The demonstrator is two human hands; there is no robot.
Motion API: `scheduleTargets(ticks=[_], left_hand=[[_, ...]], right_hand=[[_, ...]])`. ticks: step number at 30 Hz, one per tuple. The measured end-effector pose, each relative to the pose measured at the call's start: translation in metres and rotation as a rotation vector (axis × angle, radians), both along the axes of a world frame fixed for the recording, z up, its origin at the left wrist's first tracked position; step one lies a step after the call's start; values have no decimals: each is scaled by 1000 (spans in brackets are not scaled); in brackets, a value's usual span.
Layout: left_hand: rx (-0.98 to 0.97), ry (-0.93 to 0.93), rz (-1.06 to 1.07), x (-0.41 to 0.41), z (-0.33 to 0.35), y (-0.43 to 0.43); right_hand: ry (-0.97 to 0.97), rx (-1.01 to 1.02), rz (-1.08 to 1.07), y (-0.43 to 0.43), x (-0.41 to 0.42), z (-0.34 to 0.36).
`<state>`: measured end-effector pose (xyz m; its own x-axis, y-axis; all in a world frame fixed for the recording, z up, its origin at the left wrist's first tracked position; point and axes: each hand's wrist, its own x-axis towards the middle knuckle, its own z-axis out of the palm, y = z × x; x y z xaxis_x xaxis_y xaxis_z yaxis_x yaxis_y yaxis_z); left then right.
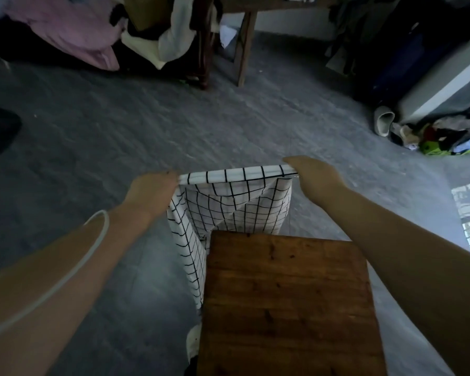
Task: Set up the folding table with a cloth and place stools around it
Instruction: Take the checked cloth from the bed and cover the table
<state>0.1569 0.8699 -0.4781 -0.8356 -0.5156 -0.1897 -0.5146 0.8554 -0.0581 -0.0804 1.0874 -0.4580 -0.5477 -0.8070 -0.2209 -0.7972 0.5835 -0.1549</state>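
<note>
A grey, rough floor point(147, 118) fills the room, with clutter along its edges: pink bedding point(65, 31) at the far left, the wooden legs of a piece of furniture point(244, 47) at the back, and a heap of mixed clothes point(445, 139) at the right. One brown wooden tabletop point(288, 308) reaches up from the bottom edge. Just beyond its far edge, one white cloth point(228, 207) with a black grid is held up in the air. The left hand point(152, 191) grips its top hem at one end and the right hand point(312, 177) at the other, fingers curled round the fabric, so the hem is taut between them. The rest hangs in folds, draping down past the tabletop's left side, possibly brushing its far edge. One thin white bangle point(98, 240) circles the left forearm.
</note>
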Motion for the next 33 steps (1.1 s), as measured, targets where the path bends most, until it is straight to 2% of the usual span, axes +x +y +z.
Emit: scheduleTargets(ticks=[7, 14, 23, 27, 33], left_hand=[[62, 31, 81, 30, -20, -29], [111, 71, 43, 22, -35, 5], [357, 275, 254, -43, -82, 111], [356, 281, 121, -72, -103, 181], [338, 80, -70, -93, -139, 263]], right_hand=[[-21, 25, 47, -57, 15, 1], [78, 51, 129, -19, -6, 8], [139, 70, 135, 106, -69, 0], [112, 110, 52, 191, -89, -7], [24, 141, -137, 308, -82, -58]])
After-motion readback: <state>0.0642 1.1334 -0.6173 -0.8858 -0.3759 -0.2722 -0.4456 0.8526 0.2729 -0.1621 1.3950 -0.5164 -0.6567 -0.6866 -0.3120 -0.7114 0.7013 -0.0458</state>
